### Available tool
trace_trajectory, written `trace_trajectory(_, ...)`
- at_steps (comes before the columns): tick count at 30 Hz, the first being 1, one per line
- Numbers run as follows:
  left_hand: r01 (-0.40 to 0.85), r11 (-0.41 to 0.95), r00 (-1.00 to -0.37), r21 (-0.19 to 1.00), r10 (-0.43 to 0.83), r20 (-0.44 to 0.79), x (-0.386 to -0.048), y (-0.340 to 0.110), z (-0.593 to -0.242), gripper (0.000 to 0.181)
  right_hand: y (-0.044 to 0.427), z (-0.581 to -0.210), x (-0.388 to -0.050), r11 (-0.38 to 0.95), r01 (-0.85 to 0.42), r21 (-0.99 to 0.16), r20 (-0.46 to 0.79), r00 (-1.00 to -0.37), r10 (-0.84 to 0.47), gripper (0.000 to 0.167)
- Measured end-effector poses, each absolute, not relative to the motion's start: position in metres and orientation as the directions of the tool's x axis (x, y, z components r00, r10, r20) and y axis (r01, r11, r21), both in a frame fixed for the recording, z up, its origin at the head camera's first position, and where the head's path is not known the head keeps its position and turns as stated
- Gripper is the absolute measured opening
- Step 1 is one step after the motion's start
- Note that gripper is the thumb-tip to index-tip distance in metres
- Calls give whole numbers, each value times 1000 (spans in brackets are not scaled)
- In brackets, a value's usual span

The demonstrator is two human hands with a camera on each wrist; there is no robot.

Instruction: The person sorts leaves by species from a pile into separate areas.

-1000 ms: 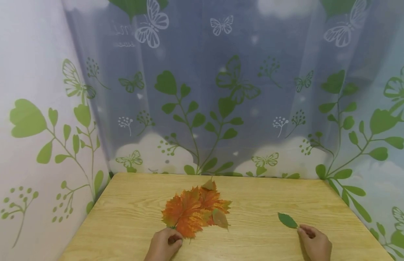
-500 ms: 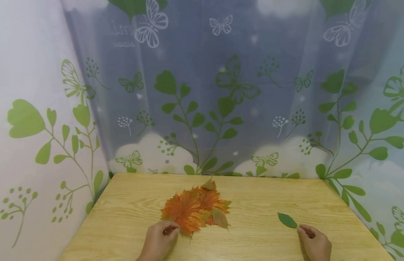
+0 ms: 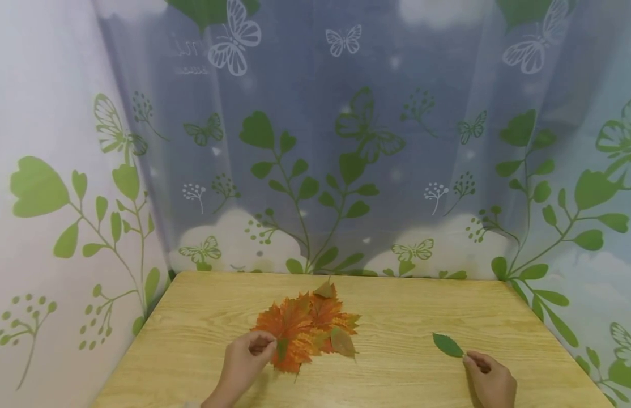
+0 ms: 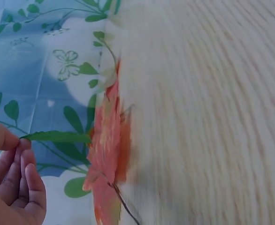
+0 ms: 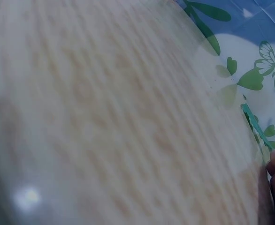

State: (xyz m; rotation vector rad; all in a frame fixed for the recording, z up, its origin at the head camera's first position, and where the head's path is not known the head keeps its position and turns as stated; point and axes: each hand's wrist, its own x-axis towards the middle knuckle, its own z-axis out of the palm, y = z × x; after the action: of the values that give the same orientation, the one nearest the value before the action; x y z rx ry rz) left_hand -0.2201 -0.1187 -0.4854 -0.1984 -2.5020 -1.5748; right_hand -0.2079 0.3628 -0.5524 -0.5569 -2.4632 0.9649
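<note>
a small green leaf [image 3: 282,348] is in your left hand [image 3: 246,351], pinched by its end between thumb and fingertips. the left-wrist view shows it sticking out from your fingers, lifted off the table, its far tip overlapping the orange maple leaves [image 3: 290,320]; whether it touches them you cannot tell from here.

a second green leaf [image 3: 448,344], oval with a toothed edge, is well apart to your right. your right hand [image 3: 491,379] has its stem end between thumb and fingers, and the blade points away, up and to the left; it lies on or just over the table.

the orange leaves overlap in a pile in front of your left hand. one olive-brown leaf [image 3: 323,290] sits at the pile's far end, and a tan leaf [image 3: 343,342] at its right edge.

under everything is a pale wood-grain table [image 3: 397,323]. behind it hangs a blue-grey and white curtain [image 3: 433,68], printed with green plants and butterflies.
</note>
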Motion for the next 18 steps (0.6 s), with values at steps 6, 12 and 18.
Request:
trace_trajectory(6, 125, 276, -991, 953, -13, 133, -220, -108, -479, 9, 364, -555, -209, 671, 208, -712, 241, -825, 511, 28)
trace_trajectory(12, 74, 194, -997, 978, 23, 71, -219, -89, -473, 13, 364, -554, -210, 685, 208, -698, 257, -820, 511, 23)
trace_trajectory(18, 63, 120, -995, 991, 82, 54, -226, -71, -474, 17, 365, -555, -208, 688, 202, -697, 257, -826, 502, 24)
